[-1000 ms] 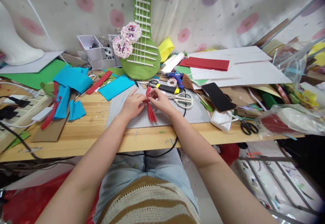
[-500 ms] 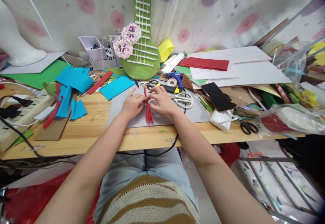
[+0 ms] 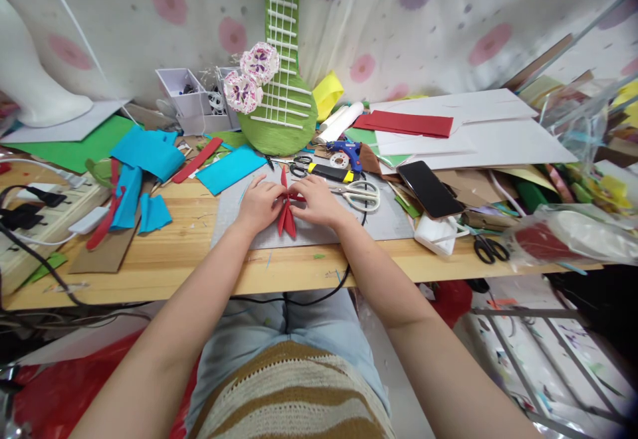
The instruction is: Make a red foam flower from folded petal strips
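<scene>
Both hands meet over a grey cutting mat (image 3: 383, 221) at the middle of the wooden table. My left hand (image 3: 259, 205) and my right hand (image 3: 318, 201) each pinch a bundle of red paper strips (image 3: 286, 218) at its middle. The strips fan out toward me and a tip sticks up behind the fingers. White-handled scissors (image 3: 359, 194) lie just right of my right hand.
A green guitar-shaped craft (image 3: 282, 103) with paper flowers stands behind the mat. Blue paper pieces (image 3: 145, 152) lie left, a blue glue gun (image 3: 348, 151), a phone (image 3: 428, 188) and white sheets (image 3: 478, 140) right. Black scissors (image 3: 487, 248) sit near the front edge. A power strip (image 3: 34, 216) is far left.
The hands have lowered the red strips onto the mat and pressed closer together. The strips now splay out more at the near end.
</scene>
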`<action>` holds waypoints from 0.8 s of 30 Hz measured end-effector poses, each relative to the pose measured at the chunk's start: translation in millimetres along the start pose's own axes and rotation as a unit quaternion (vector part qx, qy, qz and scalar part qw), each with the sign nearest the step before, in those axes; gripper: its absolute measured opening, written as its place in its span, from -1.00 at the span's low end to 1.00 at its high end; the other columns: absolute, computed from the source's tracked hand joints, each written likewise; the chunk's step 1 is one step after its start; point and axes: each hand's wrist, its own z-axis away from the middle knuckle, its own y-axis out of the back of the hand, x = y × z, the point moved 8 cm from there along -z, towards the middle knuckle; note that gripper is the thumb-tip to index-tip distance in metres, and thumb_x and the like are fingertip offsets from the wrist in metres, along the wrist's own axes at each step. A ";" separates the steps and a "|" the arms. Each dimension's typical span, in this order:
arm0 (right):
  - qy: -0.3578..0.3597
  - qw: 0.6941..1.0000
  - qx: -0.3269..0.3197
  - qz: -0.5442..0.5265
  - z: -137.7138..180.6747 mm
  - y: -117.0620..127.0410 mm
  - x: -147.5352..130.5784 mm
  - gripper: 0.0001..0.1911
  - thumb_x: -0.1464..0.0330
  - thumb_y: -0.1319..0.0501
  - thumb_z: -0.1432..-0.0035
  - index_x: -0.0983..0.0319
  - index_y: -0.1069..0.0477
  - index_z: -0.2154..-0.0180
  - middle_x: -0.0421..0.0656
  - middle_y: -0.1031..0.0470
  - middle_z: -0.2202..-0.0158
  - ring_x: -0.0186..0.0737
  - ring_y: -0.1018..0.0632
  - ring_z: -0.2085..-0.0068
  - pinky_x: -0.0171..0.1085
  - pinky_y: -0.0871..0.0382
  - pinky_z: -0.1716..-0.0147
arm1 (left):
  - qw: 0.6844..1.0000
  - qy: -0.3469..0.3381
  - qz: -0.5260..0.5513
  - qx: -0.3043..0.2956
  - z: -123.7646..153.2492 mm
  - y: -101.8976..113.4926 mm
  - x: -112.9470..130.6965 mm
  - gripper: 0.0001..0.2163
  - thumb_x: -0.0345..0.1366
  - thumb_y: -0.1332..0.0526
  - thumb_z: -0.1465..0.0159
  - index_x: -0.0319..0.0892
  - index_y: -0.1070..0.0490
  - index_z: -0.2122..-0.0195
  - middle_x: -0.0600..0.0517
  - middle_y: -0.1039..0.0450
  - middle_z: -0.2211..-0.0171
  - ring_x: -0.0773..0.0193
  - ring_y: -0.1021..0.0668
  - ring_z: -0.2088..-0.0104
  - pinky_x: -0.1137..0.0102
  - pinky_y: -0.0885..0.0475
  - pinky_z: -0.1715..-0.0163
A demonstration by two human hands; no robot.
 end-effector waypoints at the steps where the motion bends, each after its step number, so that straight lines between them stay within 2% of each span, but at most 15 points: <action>1: 0.000 1.000 -0.002 0.000 -0.3 -0.8 0.2 -0.75 0.28 -0.18 -0.05 0.24 -0.40 0.21 -0.10 -0.46 0.21 -0.12 -0.33 0.12 -0.17 -0.14 0.05 | 1.000 0.001 0.004 -0.005 0.4 -0.3 0.1 -0.80 -0.38 -0.05 -0.15 -0.14 -0.42 0.25 0.03 -0.52 0.29 0.26 -0.52 0.20 0.21 -0.13 -0.21; 9: 0.001 1.000 -0.003 -0.013 -1.1 -2.8 2.0 -0.78 0.27 -0.18 -0.07 0.25 -0.41 0.25 -0.09 -0.45 0.23 -0.14 -0.33 0.14 -0.17 -0.17 0.06 | 0.991 0.042 0.105 -0.076 4.5 -2.4 -2.8 -0.74 -0.15 -0.09 -0.17 -0.14 -0.37 0.18 0.02 -0.49 0.18 0.22 -0.49 0.11 0.09 0.02 -0.25; 13: 0.003 1.000 -0.005 -0.012 -0.7 -4.3 3.2 -0.75 0.25 -0.17 -0.08 0.25 -0.41 0.23 -0.09 -0.44 0.20 -0.14 -0.33 0.12 -0.17 -0.16 0.04 | 0.985 0.041 0.122 -0.111 5.9 -8.0 -5.6 -0.71 -0.20 -0.14 -0.09 -0.14 -0.35 0.16 0.02 -0.48 0.13 0.20 -0.48 0.07 0.10 0.01 -0.25; 17: -0.019 1.000 -0.009 0.001 -0.7 -7.3 2.9 -0.67 0.23 -0.19 -0.01 0.25 -0.40 0.18 -0.07 -0.43 0.15 -0.10 -0.32 0.08 -0.16 -0.14 0.02 | 0.988 0.050 0.103 -0.108 4.6 -8.6 -5.3 -0.75 -0.30 -0.13 -0.05 -0.12 -0.38 0.21 0.04 -0.49 0.16 0.21 -0.49 0.09 0.12 -0.02 -0.24; 21: -0.032 0.999 -0.026 0.009 -0.8 -11.7 -2.2 -0.58 0.22 -0.23 0.08 0.28 -0.37 0.15 -0.03 -0.41 0.12 -0.06 -0.30 0.05 -0.12 -0.11 0.00 | 0.990 0.059 0.090 -0.092 2.1 -6.3 -2.4 -0.84 -0.29 -0.13 -0.10 -0.12 -0.39 0.29 0.05 -0.51 0.24 0.24 -0.51 0.16 0.14 -0.07 -0.23; 24: -0.053 0.998 -0.021 0.007 -1.7 -10.5 -2.2 -0.64 0.23 -0.22 0.06 0.26 -0.37 0.20 -0.05 -0.44 0.16 -0.05 -0.32 0.05 -0.10 -0.08 -0.01 | 0.992 0.056 0.082 -0.082 0.5 -4.3 -2.1 -0.87 -0.30 -0.13 -0.11 -0.13 -0.40 0.31 0.05 -0.51 0.27 0.24 -0.51 0.19 0.15 -0.12 -0.20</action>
